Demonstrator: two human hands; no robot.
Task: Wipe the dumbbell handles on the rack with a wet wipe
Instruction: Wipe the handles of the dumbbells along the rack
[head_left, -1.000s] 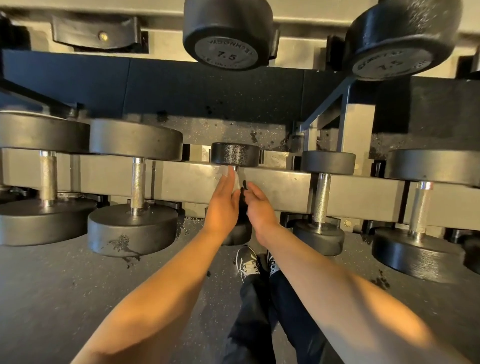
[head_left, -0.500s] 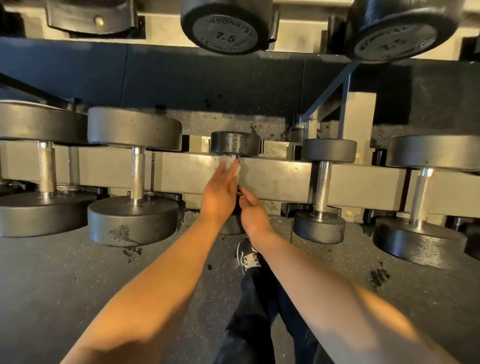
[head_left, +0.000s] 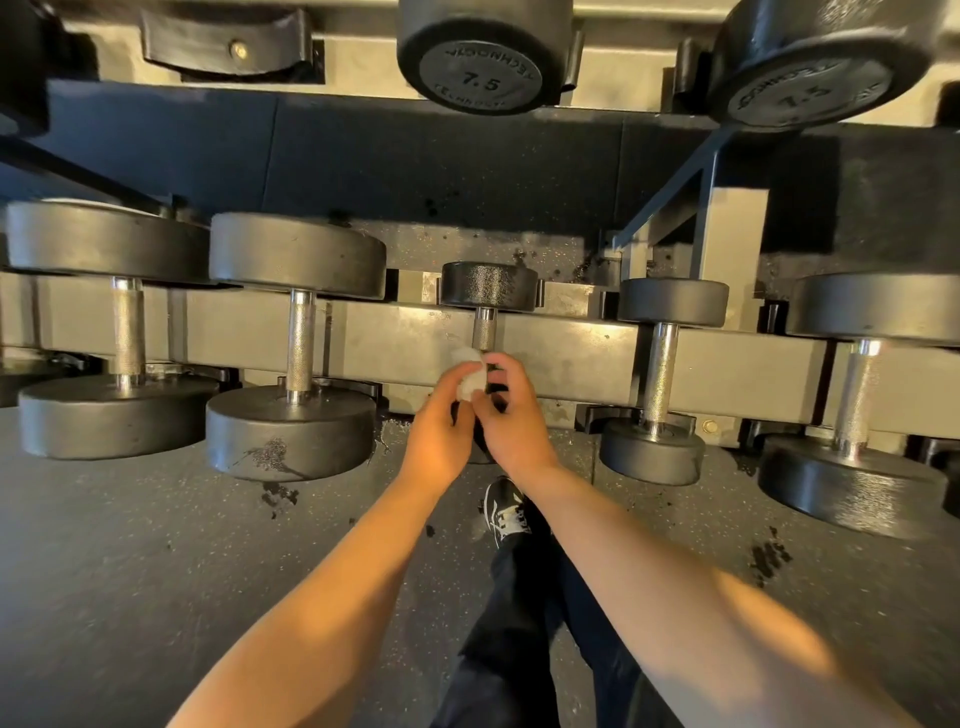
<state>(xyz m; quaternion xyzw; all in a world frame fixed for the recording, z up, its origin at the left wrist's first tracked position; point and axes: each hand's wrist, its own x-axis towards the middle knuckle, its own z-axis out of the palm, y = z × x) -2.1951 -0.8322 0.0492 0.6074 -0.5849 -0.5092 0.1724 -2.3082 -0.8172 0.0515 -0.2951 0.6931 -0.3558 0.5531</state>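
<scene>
While both hands met at the near end of the small dumbbell's handle (head_left: 483, 329), the wet wipe (head_left: 470, 373) sat bunched between them; the left hand (head_left: 437, 435) pinched it from the left of that handle with curled fingers, and the right hand (head_left: 511, 415) curled in against it from the other side, its fingers seeming to grip it too; the bare knurled stretch lay just beyond the wipe, running away from the person toward the far head (head_left: 489, 286), so the coming stroke, I judged, went straight along that axis; neighbouring handles (head_left: 660, 371) on the rack rail (head_left: 395, 338) waited either side, untouched.
</scene>
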